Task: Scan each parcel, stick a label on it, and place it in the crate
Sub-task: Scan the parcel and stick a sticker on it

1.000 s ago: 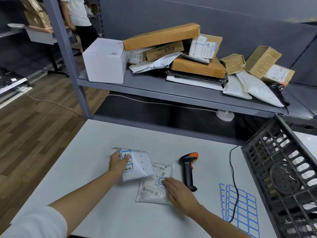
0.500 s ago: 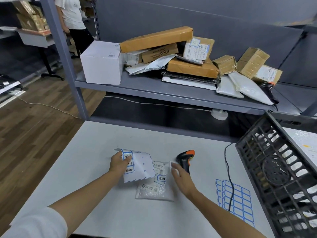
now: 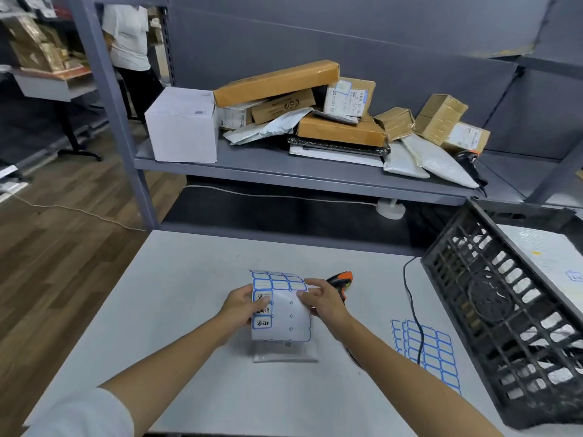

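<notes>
Head view: a clear-bagged parcel point(image 3: 285, 353) lies flat on the white table point(image 3: 176, 279), mostly hidden under a label sheet point(image 3: 284, 313) held above it. The left hand point(image 3: 244, 305) pinches the sheet's left edge, the right hand point(image 3: 321, 301) its right edge. A scanner point(image 3: 340, 280) lies just behind; the black crate point(image 3: 504, 316) stands at right.

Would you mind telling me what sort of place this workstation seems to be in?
Most likely a parcel-sorting or warehouse packing area: cardboard boxes and mailer bags piled on a metal shelf, a handheld barcode scanner on the table, and a black plastic crate beside it.
</notes>
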Motion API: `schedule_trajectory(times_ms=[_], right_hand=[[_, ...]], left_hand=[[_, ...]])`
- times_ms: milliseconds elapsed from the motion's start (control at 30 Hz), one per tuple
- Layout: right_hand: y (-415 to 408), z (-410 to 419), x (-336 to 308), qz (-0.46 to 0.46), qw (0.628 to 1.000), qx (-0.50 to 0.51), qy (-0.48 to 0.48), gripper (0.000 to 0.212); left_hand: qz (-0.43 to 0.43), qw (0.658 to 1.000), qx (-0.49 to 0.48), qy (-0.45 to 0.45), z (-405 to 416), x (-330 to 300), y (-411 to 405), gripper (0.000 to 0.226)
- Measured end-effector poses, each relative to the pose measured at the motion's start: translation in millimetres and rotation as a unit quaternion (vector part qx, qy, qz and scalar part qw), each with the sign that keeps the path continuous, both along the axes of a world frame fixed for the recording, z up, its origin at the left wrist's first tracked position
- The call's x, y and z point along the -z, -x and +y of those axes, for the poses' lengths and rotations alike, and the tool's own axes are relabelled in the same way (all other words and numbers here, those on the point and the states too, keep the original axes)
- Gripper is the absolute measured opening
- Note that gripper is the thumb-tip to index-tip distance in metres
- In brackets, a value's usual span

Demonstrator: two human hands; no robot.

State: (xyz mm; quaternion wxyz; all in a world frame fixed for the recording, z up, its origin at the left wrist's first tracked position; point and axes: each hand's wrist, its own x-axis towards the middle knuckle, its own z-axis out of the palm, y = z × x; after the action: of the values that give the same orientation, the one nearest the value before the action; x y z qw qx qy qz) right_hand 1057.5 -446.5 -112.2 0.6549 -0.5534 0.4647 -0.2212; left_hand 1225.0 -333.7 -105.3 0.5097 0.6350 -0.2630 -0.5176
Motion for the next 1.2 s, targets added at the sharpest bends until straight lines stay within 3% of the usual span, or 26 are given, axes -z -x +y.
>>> schedule_trajectory(times_ms=[133, 300, 433, 733, 900, 1000, 1200], right_hand=[[29, -4, -1, -0.047, 0.997, 0.040, 0.047, 0.033], [107, -28, 5, -0.052, 0.987, 0.153, 0.026, 0.032], [177, -44, 26, 0.038, 0.970, 0.238, 0.028, 0.028], [277, -49, 82, 0.250, 0.910, 0.330, 0.002, 0.032], [282, -55, 84, 0.354, 0.882, 0.310, -0.003, 0.038], [281, -57, 83, 0.424, 0.869, 0.255, -0.001, 0.026], [260, -64, 73, 0.548, 0.805, 0.225, 0.035, 0.056]], left_hand=[[-0.018, 0.998, 0.009, -0.051, 5, 11, 5, 0.008], [-0.072, 0.991, -0.060, -0.095, 2, 32, 10, 0.005], [-0.125, 0.977, -0.108, -0.132, -5, 50, 16, 0.011], [-0.150, 0.962, -0.106, -0.201, -17, 64, 31, 0.025], [-0.159, 0.955, -0.103, -0.227, -20, 66, 40, 0.044], [-0.153, 0.953, -0.101, -0.241, -22, 66, 46, 0.051], [-0.165, 0.947, -0.098, -0.256, -28, 69, 56, 0.053]])
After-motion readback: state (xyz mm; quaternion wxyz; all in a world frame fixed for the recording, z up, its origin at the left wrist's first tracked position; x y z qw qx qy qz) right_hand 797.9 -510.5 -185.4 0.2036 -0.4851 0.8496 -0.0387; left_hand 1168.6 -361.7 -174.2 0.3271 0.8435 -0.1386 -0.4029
